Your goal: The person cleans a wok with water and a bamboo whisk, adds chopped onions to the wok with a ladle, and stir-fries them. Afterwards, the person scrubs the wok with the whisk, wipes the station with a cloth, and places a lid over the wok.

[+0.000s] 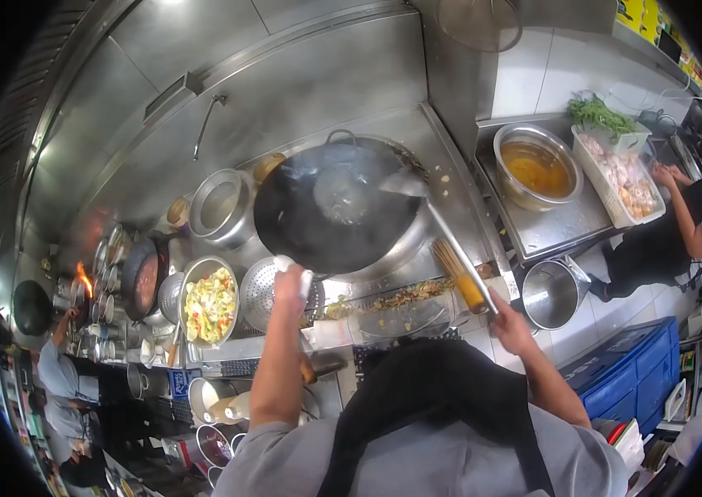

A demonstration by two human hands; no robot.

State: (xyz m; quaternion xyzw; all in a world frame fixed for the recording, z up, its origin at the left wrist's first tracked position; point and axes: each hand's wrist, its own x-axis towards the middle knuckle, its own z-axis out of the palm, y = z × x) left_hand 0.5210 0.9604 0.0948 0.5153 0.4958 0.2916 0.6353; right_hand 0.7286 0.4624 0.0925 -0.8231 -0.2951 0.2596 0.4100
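Observation:
A large black wok (285, 211) stands in front of me with a little bubbling liquid (343, 195) at its bottom and steam above. My left hand (289, 288) is closed on a white cloth (305, 282) at the wok's near left rim; whether it grips the rim is hidden. My right hand (513, 325) grips the end of a long-handled wok spatula (460, 236), whose metal blade rests over the wok's right side. Beside the handle lies a bamboo brush (450, 263) with a yellow band. A perforated strainer (262, 290) sits under my left forearm.
A bowl of chopped vegetables (211, 306) and a metal pot (220, 203) stand left. On the right are a bowl of amber liquid (536, 166), a basket of pale pieces (626, 186), an empty bucket (551, 294) and a co-worker (682, 215). Other people (65, 373) and a flame (84, 280) are far left.

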